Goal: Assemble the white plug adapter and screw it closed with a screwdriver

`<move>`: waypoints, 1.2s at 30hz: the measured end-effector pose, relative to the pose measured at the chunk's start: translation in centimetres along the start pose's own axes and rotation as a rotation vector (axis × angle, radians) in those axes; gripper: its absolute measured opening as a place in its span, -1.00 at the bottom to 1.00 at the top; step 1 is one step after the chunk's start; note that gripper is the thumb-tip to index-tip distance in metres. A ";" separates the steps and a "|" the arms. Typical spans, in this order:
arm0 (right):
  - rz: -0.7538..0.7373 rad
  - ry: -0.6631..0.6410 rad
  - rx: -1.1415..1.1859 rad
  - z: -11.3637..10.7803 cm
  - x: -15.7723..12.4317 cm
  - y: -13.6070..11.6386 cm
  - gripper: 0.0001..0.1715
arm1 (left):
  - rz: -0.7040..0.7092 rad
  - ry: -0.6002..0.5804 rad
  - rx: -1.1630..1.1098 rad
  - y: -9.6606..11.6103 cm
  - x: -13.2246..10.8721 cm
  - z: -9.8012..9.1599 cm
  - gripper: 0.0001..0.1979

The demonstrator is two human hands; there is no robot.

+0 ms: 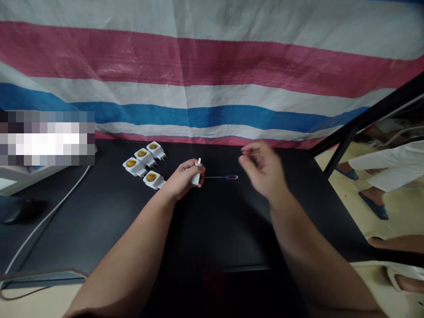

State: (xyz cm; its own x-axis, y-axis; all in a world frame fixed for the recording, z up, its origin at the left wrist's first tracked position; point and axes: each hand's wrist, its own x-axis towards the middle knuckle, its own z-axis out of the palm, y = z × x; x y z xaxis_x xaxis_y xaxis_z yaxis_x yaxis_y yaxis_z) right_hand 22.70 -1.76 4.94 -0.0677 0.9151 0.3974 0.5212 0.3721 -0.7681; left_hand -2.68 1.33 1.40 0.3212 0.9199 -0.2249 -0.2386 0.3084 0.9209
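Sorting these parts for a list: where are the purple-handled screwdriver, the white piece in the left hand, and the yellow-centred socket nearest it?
Purple-handled screwdriver [230, 176]: head view, on the handle.
White plastic piece [196, 178]: head view, on its body.
Yellow-centred socket [151, 177]: head view, on its yellow centre.

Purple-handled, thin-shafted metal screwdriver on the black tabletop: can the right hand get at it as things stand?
Probably yes: the right hand hovers near the purple-handled screwdriver with nothing between them, though its fingers seem to pinch something small.
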 end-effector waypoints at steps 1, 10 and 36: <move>-0.031 -0.001 -0.021 0.7 -0.3 0.5 -0.71 | -0.012 0.007 -0.010 0.1 0.0 0.0 -0.76; 0.084 -0.250 0.147 3.2 -2.2 3.6 -0.80 | -0.128 0.040 -0.183 0.9 -0.1 -0.1 -0.75; -0.061 -0.110 0.132 3.5 -3.0 2.6 -0.82 | -0.169 0.133 -0.200 0.8 -0.1 0.3 -0.81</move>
State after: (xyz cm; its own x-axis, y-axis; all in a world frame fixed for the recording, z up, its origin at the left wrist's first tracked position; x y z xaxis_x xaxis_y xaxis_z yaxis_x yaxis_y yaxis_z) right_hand 21.32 -2.97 -0.02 -0.1924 0.8990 0.3935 0.3973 0.4380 -0.8064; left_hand -2.66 1.45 2.27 0.2521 0.8709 -0.4218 -0.3720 0.4896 0.7886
